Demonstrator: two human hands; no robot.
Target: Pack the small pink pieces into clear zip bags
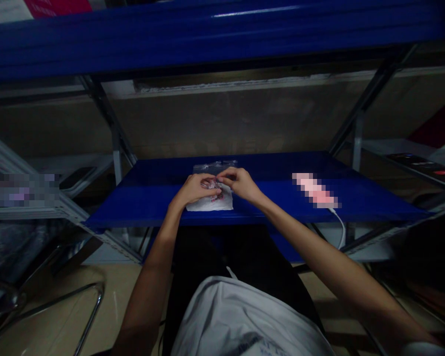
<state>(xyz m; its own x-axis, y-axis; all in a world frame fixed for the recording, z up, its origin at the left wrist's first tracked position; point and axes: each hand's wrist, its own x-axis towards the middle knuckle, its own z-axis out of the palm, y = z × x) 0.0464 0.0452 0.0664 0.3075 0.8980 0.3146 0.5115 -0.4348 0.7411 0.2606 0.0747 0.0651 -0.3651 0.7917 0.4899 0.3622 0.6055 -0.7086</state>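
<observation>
As it's dim, blue shelf (274,198): small detail reads soft.
White sheet (227,203): flat near front edge (clear plastic (206,168) along far side).
Left hand (193,189), right hand (244,184): fingertips narrow, apparently pinching red-and-white piece (217,197).
Red-and-white piece: over sheet, between hands; heading, long axis unreadable. Could slip if either pinch loosens.

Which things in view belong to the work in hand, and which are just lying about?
Apparently in use:
small reddish item between left hand and right hand
white sheet beneath
clear plastic behind

Seemingly lying about:
pixelated pink object with white cable
dark flat item, right side shelf
</observation>
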